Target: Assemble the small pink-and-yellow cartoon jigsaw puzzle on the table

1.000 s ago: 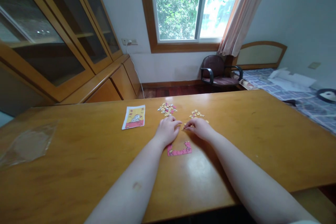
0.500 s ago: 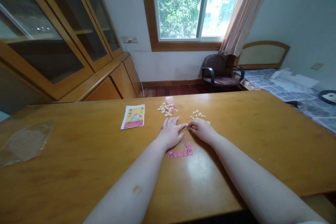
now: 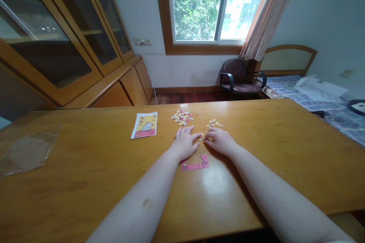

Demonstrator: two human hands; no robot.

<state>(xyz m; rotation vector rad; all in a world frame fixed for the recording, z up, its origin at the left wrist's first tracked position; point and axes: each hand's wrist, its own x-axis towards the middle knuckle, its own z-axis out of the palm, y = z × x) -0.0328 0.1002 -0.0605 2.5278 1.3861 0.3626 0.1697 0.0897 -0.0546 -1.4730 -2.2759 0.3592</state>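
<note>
L hand point(image 3: 184, 145) splayed, R hand point(image 3: 219, 140) — grip unclear, pink puzzle strip point(image 3: 195, 166) — long axis sideways

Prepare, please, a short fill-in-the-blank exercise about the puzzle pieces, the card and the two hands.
1. The big pile lies to the ____ of the card.
2. The upper background of the card is ____.
3. The joined pieces are mainly ____ in colour.
4. Between the card and the right hand is the person's ____ hand.

Missing words: right; yellow; pink; left.
</note>
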